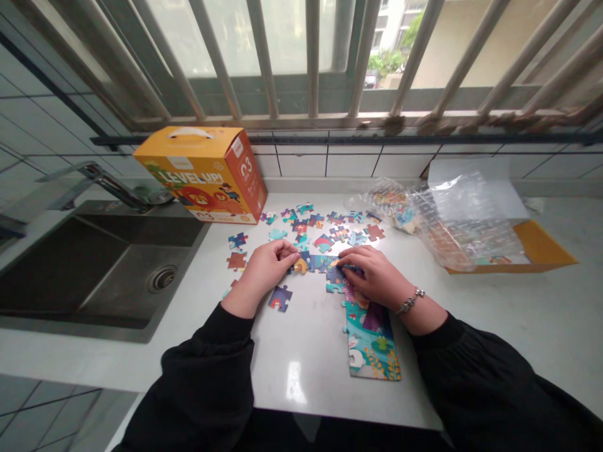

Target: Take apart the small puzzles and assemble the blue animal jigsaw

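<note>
My left hand (pixel 271 270) is closed in a pinch on a dark blue and orange puzzle piece (pixel 300 265), at the left end of a joined row of pieces (pixel 323 262). That row meets the partly assembled jigsaw puzzle (pixel 372 342), which runs down toward the counter's front edge and shows a white rabbit and plants on teal. My right hand (pixel 372 276) lies over its upper part, fingers curled and fingertips pressed at the corner, hiding some pieces. Just below my left hand sits a loose purple piece with a red figure (pixel 281 298).
Several loose puzzle pieces (pixel 325 242) spread behind my hands, with a reddish-brown one (pixel 236 260) at left. An orange puzzle box (pixel 202 176) stands beside the sink (pixel 117 270). At right are clear plastic packaging (pixel 443 220) and an open orange-edged box (pixel 546 248). Window bars rise behind.
</note>
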`<state>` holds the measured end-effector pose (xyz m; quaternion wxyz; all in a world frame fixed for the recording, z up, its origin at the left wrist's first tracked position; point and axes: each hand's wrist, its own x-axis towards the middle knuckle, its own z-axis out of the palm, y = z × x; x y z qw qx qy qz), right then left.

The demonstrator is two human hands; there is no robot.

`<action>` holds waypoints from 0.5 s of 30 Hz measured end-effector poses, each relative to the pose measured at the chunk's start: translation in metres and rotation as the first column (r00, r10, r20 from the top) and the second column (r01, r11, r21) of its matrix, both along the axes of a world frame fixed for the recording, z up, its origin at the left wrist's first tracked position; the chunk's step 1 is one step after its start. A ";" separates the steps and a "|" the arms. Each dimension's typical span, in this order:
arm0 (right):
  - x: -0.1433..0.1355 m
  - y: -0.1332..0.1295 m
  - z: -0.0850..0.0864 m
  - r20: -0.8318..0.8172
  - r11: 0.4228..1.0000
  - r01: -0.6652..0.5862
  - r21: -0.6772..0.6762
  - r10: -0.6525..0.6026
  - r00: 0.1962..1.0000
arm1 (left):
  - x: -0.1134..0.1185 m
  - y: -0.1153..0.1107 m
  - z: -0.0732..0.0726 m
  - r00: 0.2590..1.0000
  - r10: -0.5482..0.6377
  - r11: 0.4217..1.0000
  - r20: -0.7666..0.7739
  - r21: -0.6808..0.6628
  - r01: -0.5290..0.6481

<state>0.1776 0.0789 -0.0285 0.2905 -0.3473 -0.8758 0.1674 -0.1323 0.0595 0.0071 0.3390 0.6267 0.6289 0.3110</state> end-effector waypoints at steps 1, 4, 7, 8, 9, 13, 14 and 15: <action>0.000 0.000 0.000 0.002 1.000 0.000 -0.001 0.000 1.000 | -0.001 0.001 -0.001 0.999 -0.006 1.000 -0.033 0.016 0.007; 0.000 0.000 0.000 0.010 1.000 -0.002 0.003 0.002 1.000 | -0.002 0.003 -0.004 0.987 -0.062 0.994 -0.149 0.083 0.074; 0.000 0.000 0.001 0.006 1.000 -0.002 0.007 0.002 1.000 | -0.003 0.004 -0.003 0.964 -0.102 0.978 -0.245 0.153 0.142; 0.000 0.000 0.001 0.005 1.000 -0.003 0.007 0.003 1.000 | -0.003 0.004 -0.002 0.958 -0.104 0.973 -0.269 0.173 0.154; 0.000 0.000 0.001 0.004 1.000 -0.004 0.006 0.004 1.000 | -0.003 0.005 -0.001 0.951 -0.108 0.967 -0.288 0.192 0.168; 0.001 0.000 0.000 0.005 1.000 -0.004 0.001 0.004 1.000 | -0.010 0.005 0.003 0.915 -0.199 0.937 -0.350 0.204 0.282; 0.001 0.000 -0.001 0.006 1.000 -0.004 -0.001 0.004 1.000 | -0.013 0.004 0.003 0.900 -0.231 0.933 -0.369 0.178 0.313; 0.001 0.000 -0.001 0.007 1.000 -0.002 -0.002 0.002 1.000 | -0.017 0.004 0.004 0.885 -0.258 0.931 -0.387 0.146 0.335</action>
